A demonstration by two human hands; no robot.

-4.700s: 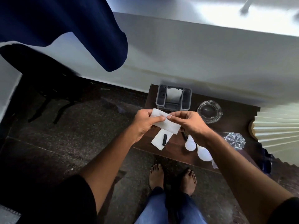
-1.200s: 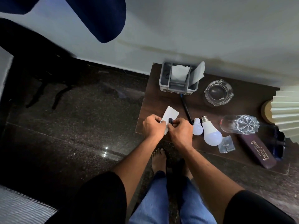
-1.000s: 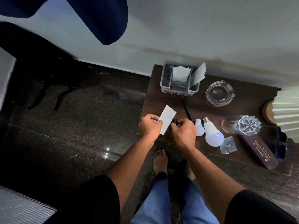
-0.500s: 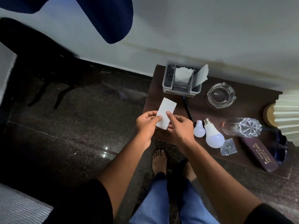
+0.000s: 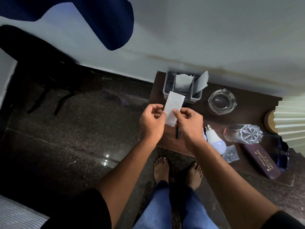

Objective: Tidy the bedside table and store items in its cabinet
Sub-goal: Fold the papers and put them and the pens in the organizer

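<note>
A folded white tissue (image 5: 173, 107) is held upright between both hands above the left end of the dark wooden bedside table (image 5: 250, 111). My left hand (image 5: 152, 122) pinches its left edge and my right hand (image 5: 189, 123) pinches its right edge with thumb and forefinger. Behind it stands a grey organiser box (image 5: 181, 87) with white tissues sticking out. A small black cylinder (image 5: 177, 134) lies on the table under my hands. The cabinet below the table is hidden.
On the table lie a glass ashtray (image 5: 222, 101), a white bulb (image 5: 214, 139), a tipped cut-glass tumbler (image 5: 242, 133), a maroon spectacle case (image 5: 262, 159), a small plastic packet (image 5: 230, 153) and a pleated lamp shade (image 5: 292, 119). My bare feet (image 5: 178, 172) stand on dark granite floor.
Both hands lifted the tissue off the table's front edge and raised it toward the organiser box. The black cylinder stayed on the table.
</note>
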